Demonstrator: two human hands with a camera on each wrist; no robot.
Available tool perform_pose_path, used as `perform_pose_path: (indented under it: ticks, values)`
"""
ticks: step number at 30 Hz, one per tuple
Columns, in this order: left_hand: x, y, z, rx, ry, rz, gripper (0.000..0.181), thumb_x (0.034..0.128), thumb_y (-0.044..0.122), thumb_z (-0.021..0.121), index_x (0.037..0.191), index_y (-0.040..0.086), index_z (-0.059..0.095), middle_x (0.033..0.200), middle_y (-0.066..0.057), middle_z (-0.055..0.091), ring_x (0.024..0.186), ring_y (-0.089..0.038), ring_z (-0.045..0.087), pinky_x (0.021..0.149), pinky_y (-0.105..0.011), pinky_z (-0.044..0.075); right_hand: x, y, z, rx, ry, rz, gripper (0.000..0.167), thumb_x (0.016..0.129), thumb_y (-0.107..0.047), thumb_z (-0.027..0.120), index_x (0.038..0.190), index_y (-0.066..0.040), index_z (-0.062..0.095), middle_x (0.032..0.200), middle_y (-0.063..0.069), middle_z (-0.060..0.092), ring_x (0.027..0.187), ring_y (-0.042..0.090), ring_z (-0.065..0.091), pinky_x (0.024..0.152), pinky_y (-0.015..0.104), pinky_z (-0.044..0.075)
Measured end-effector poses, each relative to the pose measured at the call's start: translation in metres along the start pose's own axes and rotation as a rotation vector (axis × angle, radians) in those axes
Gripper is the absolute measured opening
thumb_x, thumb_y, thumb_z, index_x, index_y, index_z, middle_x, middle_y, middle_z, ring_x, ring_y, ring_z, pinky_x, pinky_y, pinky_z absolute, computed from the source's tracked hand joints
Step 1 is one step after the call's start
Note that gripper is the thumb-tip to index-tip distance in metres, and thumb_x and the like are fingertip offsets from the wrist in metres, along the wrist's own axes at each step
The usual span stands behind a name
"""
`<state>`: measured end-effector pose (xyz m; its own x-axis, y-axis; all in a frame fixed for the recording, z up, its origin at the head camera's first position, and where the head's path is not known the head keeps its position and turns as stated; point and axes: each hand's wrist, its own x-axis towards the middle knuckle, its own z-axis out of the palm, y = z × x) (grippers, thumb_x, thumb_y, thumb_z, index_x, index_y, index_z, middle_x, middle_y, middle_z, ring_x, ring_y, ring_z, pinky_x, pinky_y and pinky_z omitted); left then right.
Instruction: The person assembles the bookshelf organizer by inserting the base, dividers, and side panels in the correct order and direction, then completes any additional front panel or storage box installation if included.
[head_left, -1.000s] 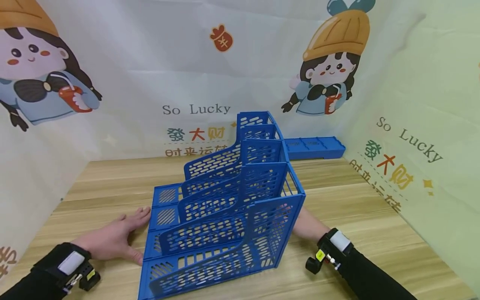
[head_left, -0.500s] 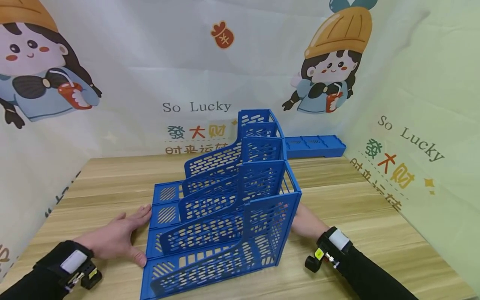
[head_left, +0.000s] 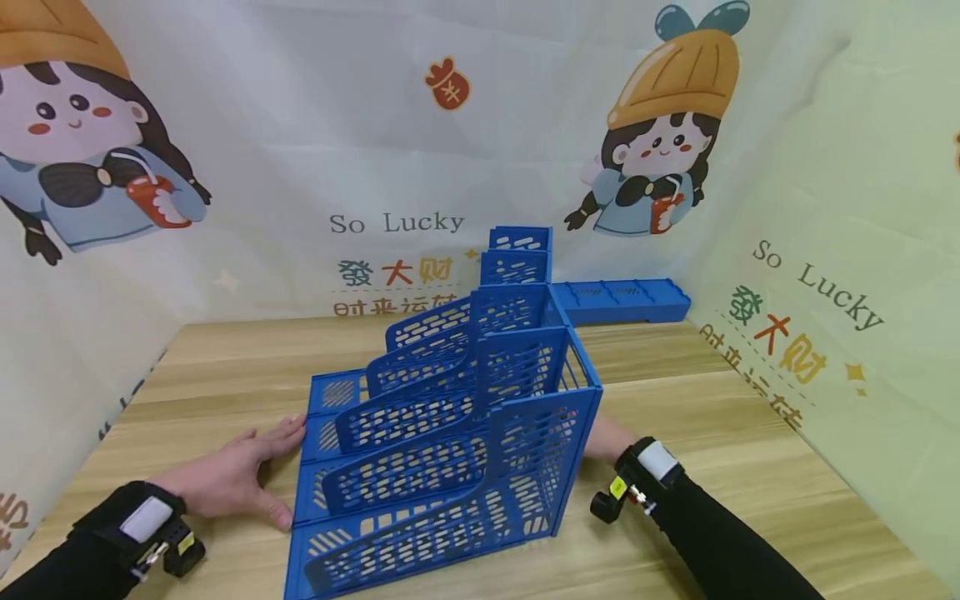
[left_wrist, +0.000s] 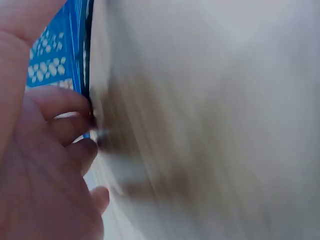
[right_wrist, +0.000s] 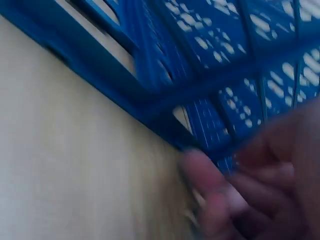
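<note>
Blue file rack (head_left: 491, 442), upright, opening leftward, long axis near-to-far

Blue rack (head_left: 497, 450) (left hand (head_left: 228, 477) alongside)

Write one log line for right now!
rack: on table; left hand: at rack's low side; right hand: at rack's tall side, blurred; blue strip: farther back

L fingers (head_left: 285, 435) fwd, thumb (head_left: 273, 508) apart; R fingers (right_wrist: 204, 172) bent
</note>
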<state>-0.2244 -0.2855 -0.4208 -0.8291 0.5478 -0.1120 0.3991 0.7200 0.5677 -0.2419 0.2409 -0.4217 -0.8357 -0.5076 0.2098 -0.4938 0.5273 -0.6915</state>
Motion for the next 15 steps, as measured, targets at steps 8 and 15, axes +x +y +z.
perform_pose_path:
  ticks: [8, 15]
  values:
    - [0.01, -0.003, -0.005, 0.009, -0.028, -0.031, 0.142, 0.0708, 0.047, 0.103, 0.169, -0.014, 0.019, 0.176, -0.041, 0.009, 0.161, -0.067, 0.004, 0.122, -0.088, 0.002, 0.012, 0.012, -0.005, 0.08, 0.026, 0.18, 0.083, 0.112, -0.039, 0.059, 0.165, 0.014, 0.026, 0.165, 0.043, 0.038, 0.155, 0.064, 0.036, 0.128, 0.075, 0.031]
    - [0.022, 0.02, -0.005, 0.109, -0.027, -0.015, 0.138, 0.0705, 0.052, 0.101, 0.167, -0.013, 0.027, 0.176, -0.039, 0.018, 0.162, -0.065, 0.012, 0.122, -0.088, 0.008, 0.012, 0.047, -0.013, 0.168, 0.064, 0.193, 0.061, 0.121, -0.039, 0.028, 0.159, 0.007, 0.044, 0.147, 0.036, 0.061, 0.137, 0.053, 0.059, 0.119, 0.059, 0.048]
